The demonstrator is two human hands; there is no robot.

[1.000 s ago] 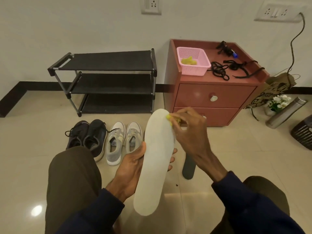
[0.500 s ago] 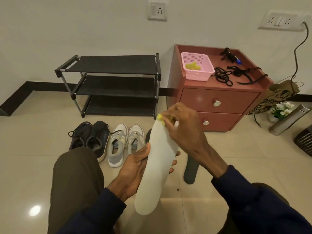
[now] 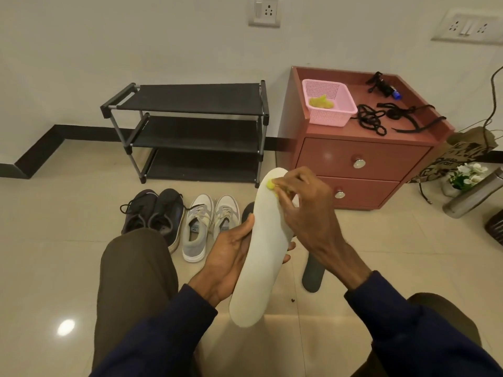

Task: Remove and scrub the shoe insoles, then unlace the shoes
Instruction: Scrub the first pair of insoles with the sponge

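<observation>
Left grip [image 3: 231,257] is wrapped round the long edge of the white insole [image 3: 261,268], thumb on the near face and fingertips showing past the far edge. It holds the insole off the floor [image 3: 54,240], between the person's knees, standing on end and leaning slightly right. Right grip [image 3: 307,213] is curled round a small yellow scrubber [image 3: 270,184], pinching it and pressing it against the insole's upper end.

On the floor just behind the raised insole lies a dark insole [image 3: 313,276], its far part hidden by the right wrist. The tip of another dark piece [image 3: 247,209] shows just left of the white insole; I cannot tell what it is.

Two pairs stand side by side on the floor in front of the black shoe rack [image 3: 190,131], toward the wall edge. The dark shoes [image 3: 155,213] are on the left, laces in. The white-grey shoes [image 3: 206,224] are beside them, laces also in.

Right of the rack, against the wall, stands a red cabinet [image 3: 362,159] with two drawers. At the front left corner of its tabletop sits a pink basket [image 3: 329,115] holding a yellow-green piece [image 3: 321,102]. Loose black laces [image 3: 371,122] lie in a heap just right of the basket, with more black strands [image 3: 408,115] toward the right edge.

Right of the cabinet, a paper bag [image 3: 462,151], white flowers [image 3: 468,172] and a steel bottle [image 3: 473,194] sit close together on the floor.
</observation>
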